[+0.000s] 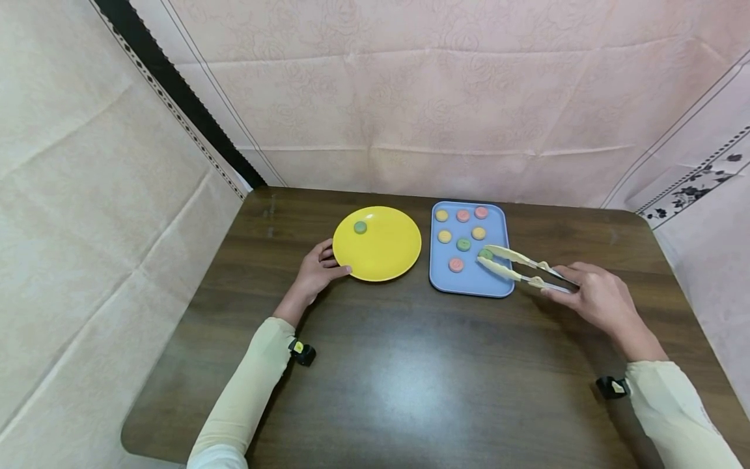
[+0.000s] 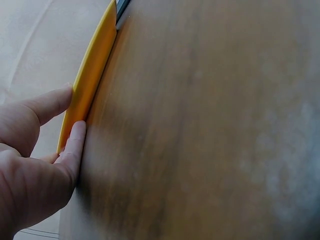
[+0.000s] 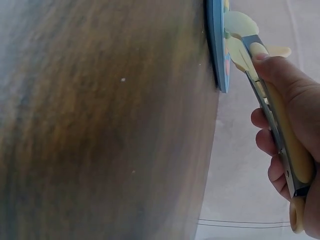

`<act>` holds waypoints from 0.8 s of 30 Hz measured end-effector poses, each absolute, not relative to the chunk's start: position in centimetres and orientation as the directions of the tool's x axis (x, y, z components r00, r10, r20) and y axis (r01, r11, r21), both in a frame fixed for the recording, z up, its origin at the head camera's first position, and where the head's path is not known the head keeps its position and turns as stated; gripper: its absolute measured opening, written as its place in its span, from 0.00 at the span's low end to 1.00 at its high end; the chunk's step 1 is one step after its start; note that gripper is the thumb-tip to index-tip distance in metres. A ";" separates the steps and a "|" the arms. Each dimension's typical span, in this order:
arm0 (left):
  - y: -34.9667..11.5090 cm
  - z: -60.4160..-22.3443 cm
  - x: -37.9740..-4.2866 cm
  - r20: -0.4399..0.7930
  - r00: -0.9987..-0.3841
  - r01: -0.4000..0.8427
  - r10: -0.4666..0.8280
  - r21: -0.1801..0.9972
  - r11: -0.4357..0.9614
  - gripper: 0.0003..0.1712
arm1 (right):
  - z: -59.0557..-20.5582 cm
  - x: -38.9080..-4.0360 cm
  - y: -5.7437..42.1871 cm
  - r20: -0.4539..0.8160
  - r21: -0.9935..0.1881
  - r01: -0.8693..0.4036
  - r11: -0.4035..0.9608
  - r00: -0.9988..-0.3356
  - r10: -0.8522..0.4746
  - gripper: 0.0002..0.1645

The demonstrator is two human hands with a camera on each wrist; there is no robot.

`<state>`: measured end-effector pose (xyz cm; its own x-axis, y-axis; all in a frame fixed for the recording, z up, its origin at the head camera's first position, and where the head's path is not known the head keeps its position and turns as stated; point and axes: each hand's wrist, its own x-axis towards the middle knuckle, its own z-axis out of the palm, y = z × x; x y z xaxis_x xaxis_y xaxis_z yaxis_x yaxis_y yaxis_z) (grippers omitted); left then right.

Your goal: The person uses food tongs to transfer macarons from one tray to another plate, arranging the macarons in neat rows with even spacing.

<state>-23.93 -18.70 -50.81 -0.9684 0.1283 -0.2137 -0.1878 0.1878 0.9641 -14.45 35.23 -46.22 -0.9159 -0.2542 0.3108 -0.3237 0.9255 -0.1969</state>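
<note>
The left hand (image 1: 316, 270) holds the rim of a yellow plate (image 1: 383, 251) at its left side. In the left wrist view, fingers (image 2: 76, 145) lie against the plate's edge, close to the tabletop. On the plate sits one small green round piece (image 1: 360, 227). My right hand (image 1: 600, 296) grips a pair of tongs (image 1: 510, 255) with cream tips and metal arms, the thumb along one arm in the right wrist view. Over the right part of a blue tray (image 1: 469, 284), the tong tips stand on either side of another green piece (image 1: 486, 253).
Other small round pieces lie spread on the tray: yellow ones (image 1: 444, 236), pink ones (image 1: 456, 264) and a green one (image 1: 463, 244). Tray and plate stand side by side near the far edge of the brown wooden table (image 1: 375, 365). Pale patterned cloth (image 1: 410, 117) hangs behind.
</note>
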 end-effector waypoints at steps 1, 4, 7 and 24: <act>-18.7 -50.8 -23.9 -0.214 -0.969 -0.188 0.127 0.964 0.188 0.52 | -46.2 -14.5 35.2 0.313 -0.197 -0.324 0.925 -0.915 -0.253 0.33; -18.7 -50.9 -23.9 -0.215 -0.969 -0.189 0.126 0.964 0.189 0.52 | -45.9 -14.7 35.1 0.318 -0.196 -0.321 0.927 -0.915 -0.249 0.33; -18.7 -50.9 -23.9 -0.217 -0.968 -0.191 0.126 0.963 0.189 0.52 | -45.5 -15.1 34.9 0.327 -0.193 -0.325 0.926 -0.911 -0.252 0.33; -18.6 -50.8 -24.0 -0.220 -0.968 -0.198 0.118 0.964 0.179 0.51 | -41.9 -17.8 32.0 0.407 -0.198 -0.383 0.902 -0.869 -0.280 0.33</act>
